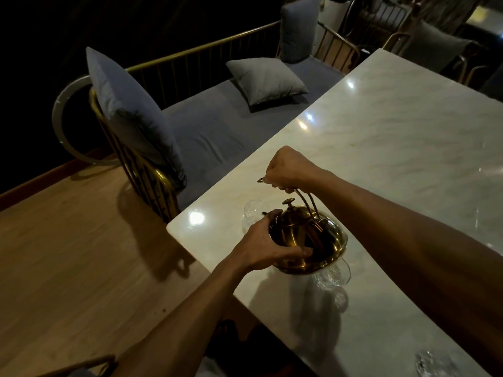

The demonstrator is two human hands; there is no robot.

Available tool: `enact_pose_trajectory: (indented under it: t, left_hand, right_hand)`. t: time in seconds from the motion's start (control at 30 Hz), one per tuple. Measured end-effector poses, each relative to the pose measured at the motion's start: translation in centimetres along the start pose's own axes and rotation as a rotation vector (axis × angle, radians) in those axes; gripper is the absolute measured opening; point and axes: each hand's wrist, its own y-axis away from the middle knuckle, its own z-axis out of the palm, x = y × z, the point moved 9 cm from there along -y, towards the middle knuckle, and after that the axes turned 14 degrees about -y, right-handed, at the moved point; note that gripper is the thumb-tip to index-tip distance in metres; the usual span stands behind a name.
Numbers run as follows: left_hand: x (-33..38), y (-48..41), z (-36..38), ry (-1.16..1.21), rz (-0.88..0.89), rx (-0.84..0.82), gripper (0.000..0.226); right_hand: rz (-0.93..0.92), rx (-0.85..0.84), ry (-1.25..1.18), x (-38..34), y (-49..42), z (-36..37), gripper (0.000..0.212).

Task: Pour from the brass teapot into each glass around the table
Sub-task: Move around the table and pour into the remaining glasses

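Note:
The brass teapot (304,235) hangs over the near left corner of the white marble table (394,137). My right hand (288,168) is shut on its wire handle from above. My left hand (268,244) cups the pot's left side, with the thumb across its front. A clear glass (254,213) stands just behind the pot, next to its spout end, partly hidden. A second glass (333,276) sits under the pot's near edge. A third glass (432,363) shows at the bottom right. I see no stream of liquid.
A gold-framed bench (217,123) with grey cushions runs along the table's left side. One loose pillow (265,78) lies on it. Wooden floor (68,240) lies to the near left. More chairs stand in the dark beyond the table's far end.

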Motion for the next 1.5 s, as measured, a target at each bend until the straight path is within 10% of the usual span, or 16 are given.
enact_pose_trajectory:
  t: [1.5]
  left_hand:
    - [1.1,0.4,-0.2,0.086,0.010,0.020,0.100]
  right_hand:
    - [0.050,-0.043,0.277,-1.7,0.0,0.7,0.029]
